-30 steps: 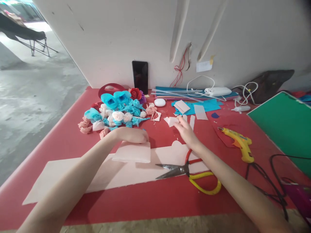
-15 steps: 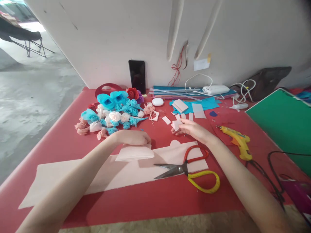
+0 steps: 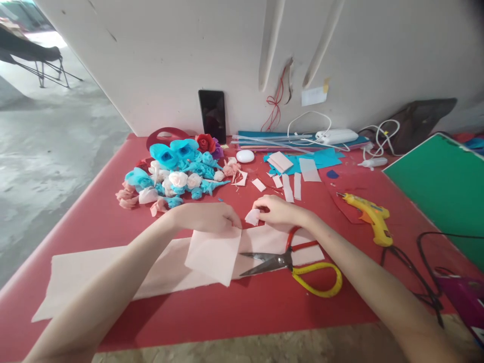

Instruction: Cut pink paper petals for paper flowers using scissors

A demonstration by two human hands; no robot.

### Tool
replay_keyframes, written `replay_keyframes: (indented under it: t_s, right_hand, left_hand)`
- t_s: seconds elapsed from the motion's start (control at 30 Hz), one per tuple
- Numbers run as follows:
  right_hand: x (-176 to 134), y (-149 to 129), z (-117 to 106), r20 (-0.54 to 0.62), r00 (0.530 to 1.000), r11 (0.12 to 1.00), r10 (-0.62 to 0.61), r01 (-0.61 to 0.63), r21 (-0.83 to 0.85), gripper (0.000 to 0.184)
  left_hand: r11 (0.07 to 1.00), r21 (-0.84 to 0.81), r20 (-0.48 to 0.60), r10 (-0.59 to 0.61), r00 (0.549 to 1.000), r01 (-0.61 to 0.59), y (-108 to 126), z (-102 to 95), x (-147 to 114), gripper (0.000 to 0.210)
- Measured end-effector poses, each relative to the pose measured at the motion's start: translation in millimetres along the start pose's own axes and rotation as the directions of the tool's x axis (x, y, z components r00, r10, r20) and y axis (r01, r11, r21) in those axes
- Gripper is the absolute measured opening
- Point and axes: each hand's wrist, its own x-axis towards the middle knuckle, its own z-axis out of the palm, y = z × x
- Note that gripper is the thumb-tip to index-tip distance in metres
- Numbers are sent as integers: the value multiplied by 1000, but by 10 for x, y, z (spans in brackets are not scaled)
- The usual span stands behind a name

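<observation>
My left hand [image 3: 214, 217] is closed on the upper edge of a pale pink square of crepe paper [image 3: 215, 255], which hangs over a long pale pink paper strip [image 3: 91, 275] on the table. My right hand [image 3: 278, 209] pinches a small pale pink paper petal [image 3: 252, 217] between thumb and fingers, a little right of the left hand. Scissors [image 3: 280, 261] with one red and one yellow handle lie partly on the strip, below the right hand, blades pointing left. The right forearm hides part of the red handle.
Blue, white and pink paper flowers [image 3: 177, 179] are heaped at the back left. Cut paper pieces [image 3: 288, 187] lie beyond the right hand. A yellow glue gun [image 3: 368, 214] with a black cord rests at right, near a green board [image 3: 434, 186]. A phone [image 3: 212, 116] leans on the wall.
My right hand has moved left and nearer, bringing the small petal beside my left hand. The square in my left hand has swung down and now shows its flat face.
</observation>
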Motion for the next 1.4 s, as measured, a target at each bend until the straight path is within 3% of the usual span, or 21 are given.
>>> replay_keyframes:
  t_s: [0.1,0.27,0.4,0.47,0.53,0.6,0.7,0.93,1.17,1.3,1.4]
  right_hand:
    - [29,-3,-20,-9,1000,998,-7,8,57,21]
    - [40,13,-9,-192,980,958,52,6,286,7]
    - [15,5,29,-279,949,857,149,17,515,10]
    - [-3,-10,44,-294,936,797,192,27,603,10]
    - [-17,-24,56,-284,934,735,218,34,677,10]
    - [-24,-35,70,-251,940,669,232,33,743,10]
    - [-23,-48,92,-188,952,552,241,25,833,9]
    - [-36,-150,114,-87,978,269,190,33,963,8]
    - [-109,-337,97,-37,985,139,168,13,990,4]
    - [-129,-375,93,-27,987,128,161,6,992,4]
    - [-130,-374,95,-32,987,147,155,9,989,5]
  left_hand:
    - [1000,11,-114,12,993,-11,-45,24,46,31]
    - [993,117,-340,54,939,-15,-192,11,203,33]
    - [988,150,-299,83,951,-40,-287,23,260,22]
    - [986,142,-242,125,962,-92,-308,44,278,16]
    - [984,93,-262,172,950,-152,-310,68,313,15]
    - [973,-10,-380,209,901,-230,-301,92,368,24]
    - [906,-165,-563,239,791,-391,-288,128,452,48]
    - [782,-184,-741,288,606,-596,-252,209,470,54]
    - [758,-196,-811,231,537,-622,-116,257,410,44]
    - [752,-154,-836,247,490,-641,-83,267,389,36]
    - [740,-155,-834,257,489,-654,-57,274,375,32]
